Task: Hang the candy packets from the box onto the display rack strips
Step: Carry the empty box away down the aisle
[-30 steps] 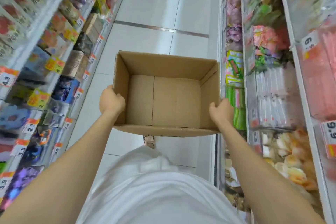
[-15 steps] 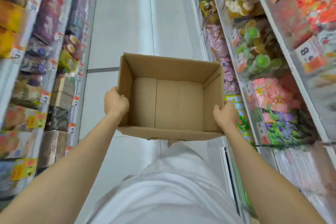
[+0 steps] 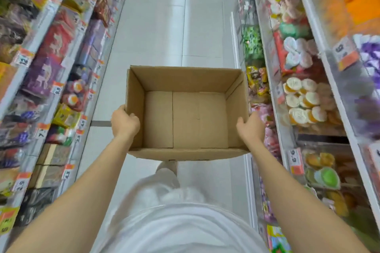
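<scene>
Two hands shared the load, and most of the risk lay there; left of the box (image 3: 186,79) the stocked shelves (image 3: 51,80) with their price tags stood close, and a swing that way could have knocked packs off their edge; the left hand (image 3: 124,122) gripped the box's left wall near its near corner, curled over the rim, so a slack hold there would probably have dropped that side; the box itself was held level above the pale tiled floor (image 3: 164,26), between the two shelf runs and ahead of the person's white shirt (image 3: 185,230); it was plain brown cardboard, open at the top, its bottom seams bare and no candy packet visible inside, so the likelier trouble was having nothing to hang; the right hand (image 3: 249,128) grasped the right wall the same way, curled over its rim; right of the box the clear-fronted bins (image 3: 298,92) of sweets came nearest, just beside that hand, and its knuckles or the box's corner might have caught on them; much of both shelf runs was blurred, and no hanging strip could be picked out.
</scene>
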### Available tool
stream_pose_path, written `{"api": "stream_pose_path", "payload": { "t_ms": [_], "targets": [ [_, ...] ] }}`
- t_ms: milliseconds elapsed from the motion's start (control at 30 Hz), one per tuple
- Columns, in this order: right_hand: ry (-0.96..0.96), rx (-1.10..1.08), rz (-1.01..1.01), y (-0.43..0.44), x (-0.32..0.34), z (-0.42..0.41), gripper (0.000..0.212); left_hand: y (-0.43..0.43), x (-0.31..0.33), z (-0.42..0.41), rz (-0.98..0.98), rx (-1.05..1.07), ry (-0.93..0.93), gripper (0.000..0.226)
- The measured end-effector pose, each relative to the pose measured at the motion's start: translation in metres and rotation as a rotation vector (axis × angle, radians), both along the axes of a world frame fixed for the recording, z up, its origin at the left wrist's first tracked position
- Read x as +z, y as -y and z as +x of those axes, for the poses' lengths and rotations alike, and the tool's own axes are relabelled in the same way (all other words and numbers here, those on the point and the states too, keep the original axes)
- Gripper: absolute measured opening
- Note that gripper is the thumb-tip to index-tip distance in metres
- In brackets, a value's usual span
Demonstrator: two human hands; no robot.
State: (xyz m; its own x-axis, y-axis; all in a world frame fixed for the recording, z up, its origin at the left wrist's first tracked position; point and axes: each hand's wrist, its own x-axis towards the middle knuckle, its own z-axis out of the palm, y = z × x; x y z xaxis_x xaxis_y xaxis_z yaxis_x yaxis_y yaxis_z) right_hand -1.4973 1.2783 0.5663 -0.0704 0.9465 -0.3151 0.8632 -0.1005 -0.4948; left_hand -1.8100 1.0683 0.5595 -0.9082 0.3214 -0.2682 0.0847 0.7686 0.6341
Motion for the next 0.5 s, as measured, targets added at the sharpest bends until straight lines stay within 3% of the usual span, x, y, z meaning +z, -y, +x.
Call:
{"api": "stream_pose_path", "payload": {
  "t_ms": [233,500],
  "targets": [
    [0.014,-0.119,0.025,-0.187,0.002,-0.145,0.031,-0.223,0.009,-0.17,0.017,-0.109,0.004,0.011],
    [-0.012,-0.288,0.046,-0.411,0.006,-0.276,0.036,-0.488,0.025,-0.324,0.054,-0.257,0.013,0.024]
  ]
}}
